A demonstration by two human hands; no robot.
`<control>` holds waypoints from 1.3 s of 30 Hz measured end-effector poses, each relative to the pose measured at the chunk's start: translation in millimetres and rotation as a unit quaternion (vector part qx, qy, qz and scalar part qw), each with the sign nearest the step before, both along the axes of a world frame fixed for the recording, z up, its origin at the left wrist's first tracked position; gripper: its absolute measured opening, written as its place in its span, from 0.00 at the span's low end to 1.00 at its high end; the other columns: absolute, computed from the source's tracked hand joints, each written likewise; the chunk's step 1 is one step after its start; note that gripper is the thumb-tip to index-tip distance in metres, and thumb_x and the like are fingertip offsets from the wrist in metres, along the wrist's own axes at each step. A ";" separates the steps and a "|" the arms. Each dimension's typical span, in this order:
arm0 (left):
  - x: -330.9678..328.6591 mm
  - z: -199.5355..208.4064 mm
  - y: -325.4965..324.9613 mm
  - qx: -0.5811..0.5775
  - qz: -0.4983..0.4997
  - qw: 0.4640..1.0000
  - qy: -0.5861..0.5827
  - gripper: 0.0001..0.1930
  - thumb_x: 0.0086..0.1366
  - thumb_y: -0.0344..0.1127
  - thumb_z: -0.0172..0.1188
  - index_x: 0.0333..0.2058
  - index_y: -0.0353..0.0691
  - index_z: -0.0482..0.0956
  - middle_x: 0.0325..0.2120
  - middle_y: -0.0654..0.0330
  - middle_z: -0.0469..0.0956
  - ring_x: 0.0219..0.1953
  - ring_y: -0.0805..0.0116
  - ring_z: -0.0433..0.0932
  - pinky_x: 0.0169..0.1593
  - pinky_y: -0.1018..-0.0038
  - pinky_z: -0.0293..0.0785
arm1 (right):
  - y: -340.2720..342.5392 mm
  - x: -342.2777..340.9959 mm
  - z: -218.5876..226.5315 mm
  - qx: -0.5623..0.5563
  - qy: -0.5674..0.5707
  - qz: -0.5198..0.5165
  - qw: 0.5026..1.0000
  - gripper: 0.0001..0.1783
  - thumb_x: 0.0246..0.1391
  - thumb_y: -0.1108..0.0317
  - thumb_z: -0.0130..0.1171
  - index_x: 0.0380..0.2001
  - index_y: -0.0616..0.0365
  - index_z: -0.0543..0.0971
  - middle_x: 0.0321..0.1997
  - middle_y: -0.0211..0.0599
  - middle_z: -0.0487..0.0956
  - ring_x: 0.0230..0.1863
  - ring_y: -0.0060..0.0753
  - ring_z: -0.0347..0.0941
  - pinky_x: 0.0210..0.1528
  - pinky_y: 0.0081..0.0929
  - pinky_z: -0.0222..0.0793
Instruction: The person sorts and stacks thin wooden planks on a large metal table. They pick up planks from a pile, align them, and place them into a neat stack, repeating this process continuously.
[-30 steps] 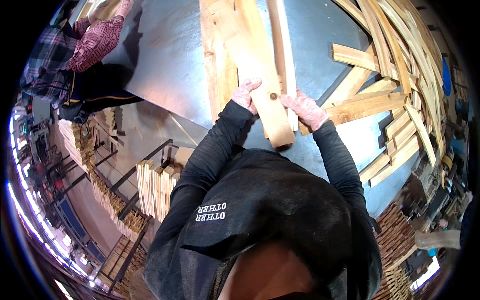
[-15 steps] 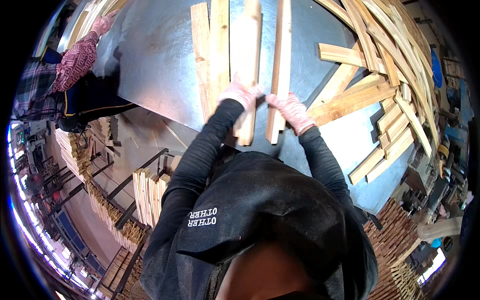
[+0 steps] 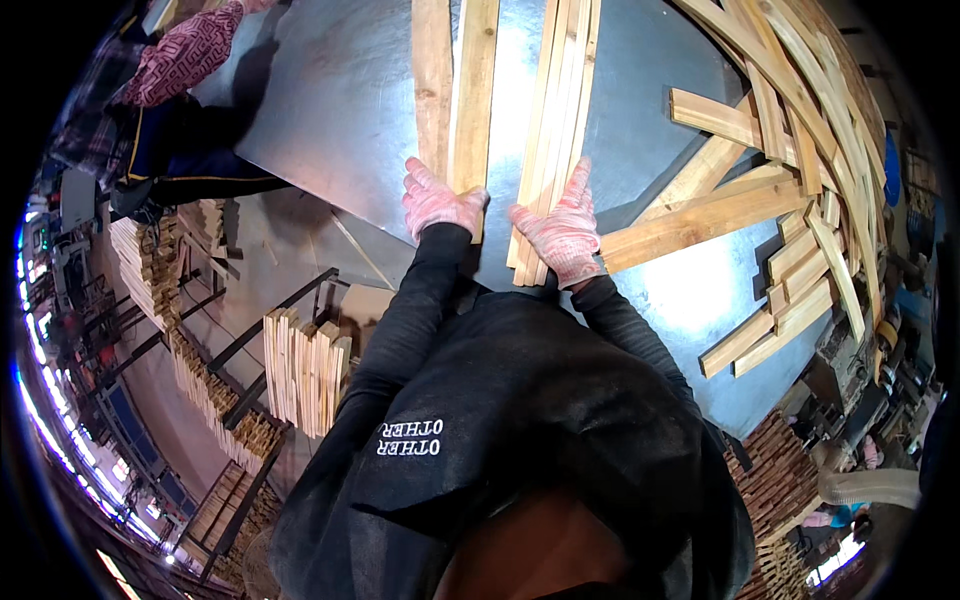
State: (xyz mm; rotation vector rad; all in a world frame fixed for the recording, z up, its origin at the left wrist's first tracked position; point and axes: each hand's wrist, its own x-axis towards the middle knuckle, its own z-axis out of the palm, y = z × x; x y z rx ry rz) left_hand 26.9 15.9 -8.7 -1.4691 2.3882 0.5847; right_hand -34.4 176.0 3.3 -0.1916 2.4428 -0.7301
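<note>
1. Splinters are the nearest hazard, in my judgement: both hands wear only thin pink-and-white knit gloves, and they press on the rough cut ends of pale sawn wooden slats, so a slide along the grain could drive a sliver through the fabric.

2. Slippage is the second risk. The bundle of thin pale slats (image 3: 556, 130) stands on edge, loosely packed, at the upper middle of the frame; uneven pressure from one side could fan it out or tip it flat across the smooth grey metal table (image 3: 340, 110).

3. Crowding adds a third. A loose heap of longer wooden boards (image 3: 800, 130) fills the upper right of the frame, near the bundle; a careless sweep could catch a board end.

4. The left hand (image 3: 437, 203), at centre frame, lies palm down with fingers curled over the near end of two flat pale planks (image 3: 455, 90), gripping that end rather than clenching a fist.

5. The right hand (image 3: 562, 232), just beside it, is spread flat against the near end and side of the slat bundle, fingers pointing up the frame, bracing, not closed around it.

6. Both forearms in black sleeves reach upward from the lower middle, elbows bent, wrists roughly level.

7. Another person's patterned pink sleeve (image 3: 185, 60) shows at the upper left, well apart.
</note>
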 end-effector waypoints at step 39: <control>-177.5 145.8 -51.0 -0.179 -0.709 0.606 0.312 0.61 0.33 0.55 0.73 0.68 0.49 0.55 0.70 0.54 0.49 0.73 0.52 0.42 0.70 0.43 0.35 | 127.4 -91.9 174.7 -0.083 0.029 0.158 0.984 0.29 0.53 0.73 0.59 0.61 0.54 0.70 0.40 0.40 0.80 0.34 0.38 0.80 0.35 0.24 0.77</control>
